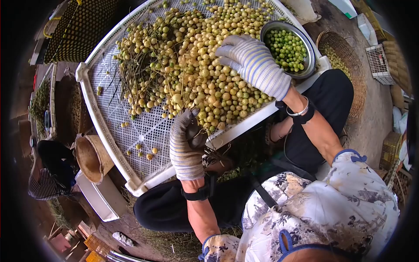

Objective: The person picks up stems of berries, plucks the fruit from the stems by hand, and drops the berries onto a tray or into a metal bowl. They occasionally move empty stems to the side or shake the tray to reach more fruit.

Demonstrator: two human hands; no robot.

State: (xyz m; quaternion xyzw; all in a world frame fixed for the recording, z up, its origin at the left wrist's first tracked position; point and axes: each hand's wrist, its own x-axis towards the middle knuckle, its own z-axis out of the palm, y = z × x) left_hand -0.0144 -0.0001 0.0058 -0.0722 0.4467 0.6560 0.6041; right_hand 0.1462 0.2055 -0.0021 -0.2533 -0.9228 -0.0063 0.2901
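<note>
Fruit (pixel 209 83) lies heaped over the middle of the tray (pixel 111 109). At the tray's near edge the left hand (pixel 187 142) has its grip curled closed round stems (pixel 213 153). Above the tray's right half the right hand (pixel 253 61) reaches over the fruit, fingers loosely bent; whether its grip has hold of any, I cannot tell. On the tray's right corner sits a bowl (pixel 313 56)

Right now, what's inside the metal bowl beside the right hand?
Small, round green fruits fill much of the metal bowl. They cover its bottom, so anything beneath the top layer can't be seen.
</note>
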